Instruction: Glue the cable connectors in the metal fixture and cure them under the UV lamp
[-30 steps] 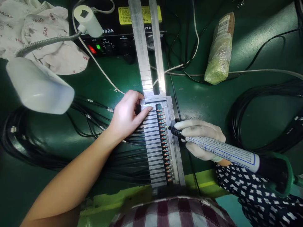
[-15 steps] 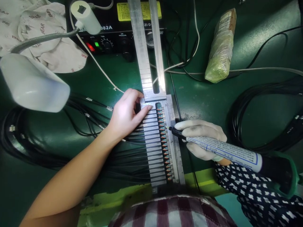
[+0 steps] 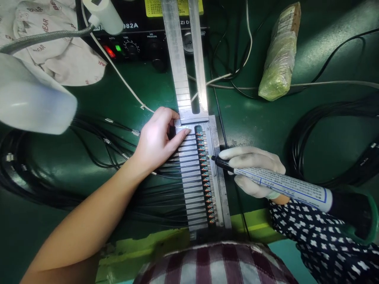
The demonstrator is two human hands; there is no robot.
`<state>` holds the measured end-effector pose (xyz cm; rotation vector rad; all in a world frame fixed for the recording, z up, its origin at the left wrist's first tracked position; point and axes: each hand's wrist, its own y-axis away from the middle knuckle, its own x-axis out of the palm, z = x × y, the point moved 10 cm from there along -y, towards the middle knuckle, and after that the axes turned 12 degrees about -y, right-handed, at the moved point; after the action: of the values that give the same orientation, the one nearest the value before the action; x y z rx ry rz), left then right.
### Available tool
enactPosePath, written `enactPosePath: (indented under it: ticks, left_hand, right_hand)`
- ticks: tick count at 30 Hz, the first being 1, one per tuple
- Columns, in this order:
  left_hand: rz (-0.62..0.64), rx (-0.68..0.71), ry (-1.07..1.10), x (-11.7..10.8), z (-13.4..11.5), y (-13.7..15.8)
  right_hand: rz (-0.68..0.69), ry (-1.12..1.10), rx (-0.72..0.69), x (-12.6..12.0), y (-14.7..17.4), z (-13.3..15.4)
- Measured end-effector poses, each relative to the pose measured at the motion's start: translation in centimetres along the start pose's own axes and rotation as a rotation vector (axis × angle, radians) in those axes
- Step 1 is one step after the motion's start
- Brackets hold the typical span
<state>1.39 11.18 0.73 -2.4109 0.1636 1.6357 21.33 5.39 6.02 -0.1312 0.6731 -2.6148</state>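
A metal fixture (image 3: pixel 192 169) with slots lies lengthwise in front of me. Thin black cables run into it from the left, each ending in a small connector with coloured wires (image 3: pixel 203 158). My left hand (image 3: pixel 160 138), bare, grips the fixture's far left corner, thumb on top and fingers curled at the edge, partly hidden. In my right hand (image 3: pixel 254 169), which wears white finger covers, is a dispensing syringe (image 3: pixel 284 187) with a printed label, a black nose and a black-and-green rear end. Its tip points left, close to the connectors in the middle of the row; contact cannot be made out.
A slotted metal bar (image 3: pixel 176 59) extends from the fixture toward a black dispenser box (image 3: pixel 145 47) with lit switches. A lamp (image 3: pixel 35 94) overhangs the left. Coiled black cables (image 3: pixel 296 146) lie on both sides. A wrapped yellow-green package (image 3: pixel 280 55) sits at the back right.
The whole view has shifted slightly, with the lamp farther left and most things a little higher. Both hands keep their holds, and the syringe tip stays by the middle connectors.
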Motion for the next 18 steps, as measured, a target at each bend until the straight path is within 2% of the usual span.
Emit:
enactPosePath:
  ticks: [5, 18]
  left_hand:
    - [-0.009, 0.012, 0.003, 0.00, 0.01, -0.03]
    - [-0.029, 0.021, 0.019, -0.16, -0.09, -0.05]
  right_hand:
    - [-0.001, 0.020, -0.008, -0.10, -0.05, 0.13]
    - [-0.011, 0.000, 0.075, -0.30, 0.12, -0.62]
